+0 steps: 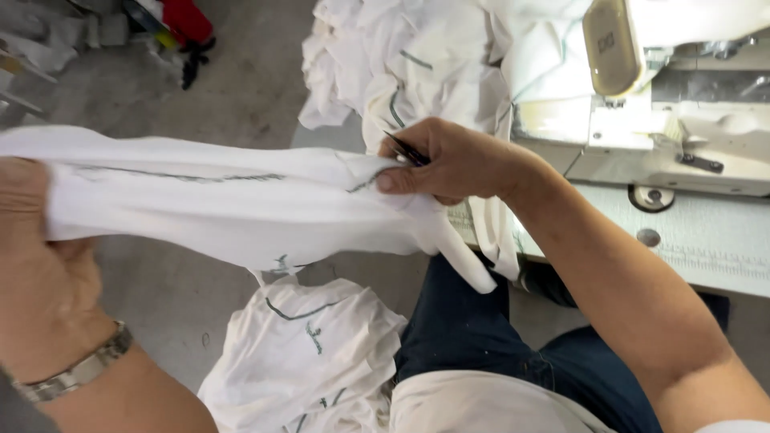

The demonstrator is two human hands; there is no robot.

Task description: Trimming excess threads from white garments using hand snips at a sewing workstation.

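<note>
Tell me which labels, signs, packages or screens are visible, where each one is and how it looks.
Oval label plate: on the sewing machine head, top right; olive-tan with small dark marks.
Printed ruler strip: along the sewing table's front edge, right; pale with fine dark markings.
No packages or screens show.

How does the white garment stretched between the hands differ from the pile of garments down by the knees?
The stretched garment is pulled taut in the air between the left hand and right hand; the lower pile lies crumpled and untouched. The stretched one is single; the pile holds several. Both are white with dark green trim.
</note>
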